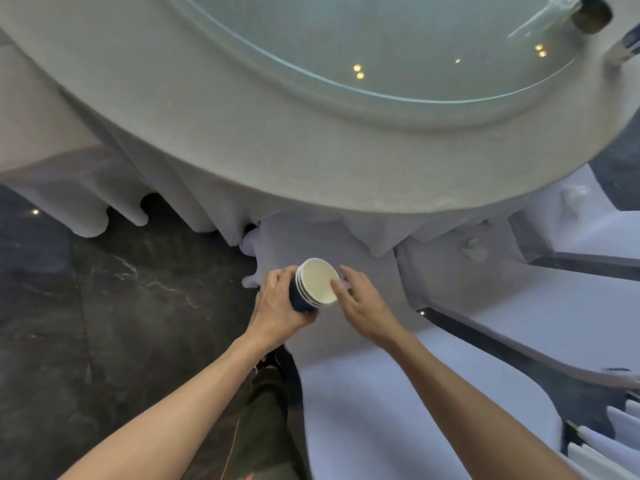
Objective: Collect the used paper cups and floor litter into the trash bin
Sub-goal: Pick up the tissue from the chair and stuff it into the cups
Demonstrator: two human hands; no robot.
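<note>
Gripping the stacked cups (317, 287) around their dark sides, your left hand (277, 306) tilts them rightward; your right hand (363, 303), fingers loosely spread, touches the top rim.

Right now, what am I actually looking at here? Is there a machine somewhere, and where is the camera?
There is no machine. A person wears one wide-angle camera on their head, so you look forward and down along their own bare arms. The left hand grips a stack of nested paper cups, dark outside and white inside, tilted so the opening faces the camera. The right hand touches the stack's rim with its fingertips. Above is a round table under a white tablecloth, with a glass disc in its middle that mirrors ceiling lights. Chairs in white covers stand to the right, over a dark marble floor. No trash bin shows in this picture.
</note>
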